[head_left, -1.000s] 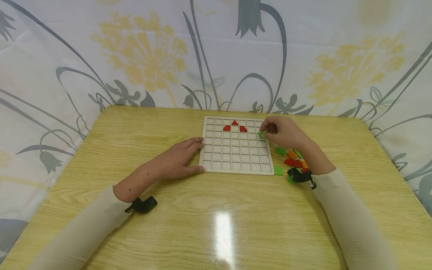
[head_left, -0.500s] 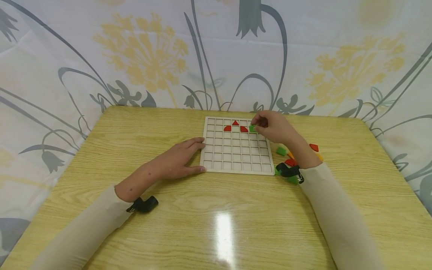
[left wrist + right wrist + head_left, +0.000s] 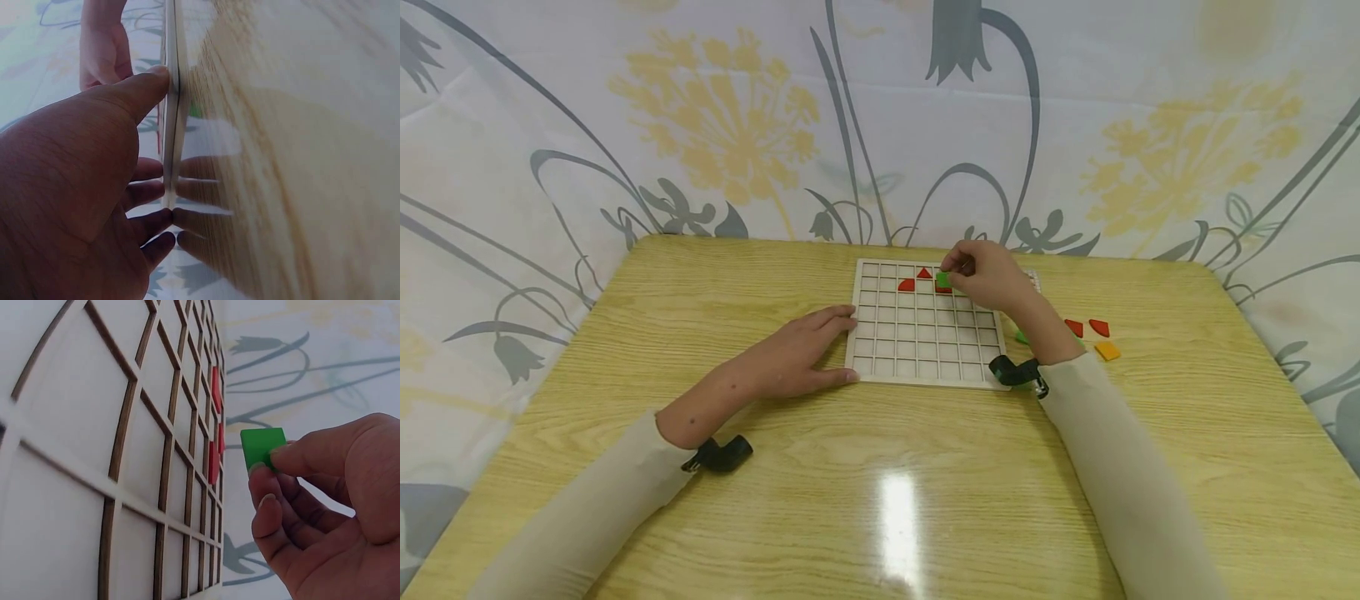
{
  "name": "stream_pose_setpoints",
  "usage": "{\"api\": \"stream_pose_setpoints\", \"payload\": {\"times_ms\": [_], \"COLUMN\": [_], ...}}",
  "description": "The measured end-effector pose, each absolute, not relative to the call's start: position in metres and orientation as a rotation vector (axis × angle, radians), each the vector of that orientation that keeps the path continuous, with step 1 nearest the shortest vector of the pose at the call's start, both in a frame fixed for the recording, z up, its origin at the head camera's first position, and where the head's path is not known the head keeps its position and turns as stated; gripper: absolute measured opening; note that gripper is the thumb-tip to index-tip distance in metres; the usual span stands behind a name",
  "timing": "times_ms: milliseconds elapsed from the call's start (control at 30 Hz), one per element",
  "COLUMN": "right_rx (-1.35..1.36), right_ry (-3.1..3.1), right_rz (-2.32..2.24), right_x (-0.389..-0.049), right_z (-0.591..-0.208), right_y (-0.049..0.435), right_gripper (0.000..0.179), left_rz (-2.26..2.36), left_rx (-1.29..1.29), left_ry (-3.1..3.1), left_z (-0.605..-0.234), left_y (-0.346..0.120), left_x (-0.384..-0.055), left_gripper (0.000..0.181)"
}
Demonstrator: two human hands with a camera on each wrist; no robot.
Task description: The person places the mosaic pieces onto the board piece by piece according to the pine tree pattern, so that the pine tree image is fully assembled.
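A pale wooden grid board (image 3: 925, 384) lies on the table, with a red triangle (image 3: 923, 273) in its far row. Below that sit two red rounded-corner tiles, the left red tile (image 3: 907, 285) in full view and the right one partly covered. My right hand (image 3: 988, 273) pinches a green square tile (image 3: 262, 445) between thumb and fingertips, held over the far part of the board. The left hand (image 3: 793, 354) rests at the board's left edge with fingers spread, its thumb (image 3: 156, 75) on the rim in the left wrist view.
Right of the board lie loose tiles: a red tile (image 3: 1099, 327), an orange tile (image 3: 1107, 350) and others partly hidden under the right forearm. A patterned cloth (image 3: 880, 125) hangs behind the table (image 3: 820, 517). Each wrist wears a black camera mount.
My right hand has moved left across the board's far side with the green tile, from the right edge to over the right red tile. The left hand stays put.
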State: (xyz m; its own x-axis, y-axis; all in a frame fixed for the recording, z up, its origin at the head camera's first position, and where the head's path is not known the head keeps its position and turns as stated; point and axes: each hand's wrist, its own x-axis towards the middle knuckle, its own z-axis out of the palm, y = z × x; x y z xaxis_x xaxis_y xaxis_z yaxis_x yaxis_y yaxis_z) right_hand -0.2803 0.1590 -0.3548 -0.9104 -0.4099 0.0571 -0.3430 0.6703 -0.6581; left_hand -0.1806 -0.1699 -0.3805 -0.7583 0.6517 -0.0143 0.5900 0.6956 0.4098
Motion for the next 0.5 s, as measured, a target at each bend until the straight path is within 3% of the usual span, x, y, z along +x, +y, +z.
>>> {"api": "stream_pose_setpoints", "payload": {"times_ms": [500], "right_rx": [-0.599], "right_ry": [2.747], "right_rz": [-1.153], "right_x": [-0.292], "right_z": [-0.367], "right_y": [0.140], "right_gripper": [0.013], "left_rz": [0.594], "left_rx": [1.008], "left_ry": [2.743], "left_z": [-0.381], "left_y": [-0.170], "left_x": [-0.180], "left_gripper": [0.079]}}
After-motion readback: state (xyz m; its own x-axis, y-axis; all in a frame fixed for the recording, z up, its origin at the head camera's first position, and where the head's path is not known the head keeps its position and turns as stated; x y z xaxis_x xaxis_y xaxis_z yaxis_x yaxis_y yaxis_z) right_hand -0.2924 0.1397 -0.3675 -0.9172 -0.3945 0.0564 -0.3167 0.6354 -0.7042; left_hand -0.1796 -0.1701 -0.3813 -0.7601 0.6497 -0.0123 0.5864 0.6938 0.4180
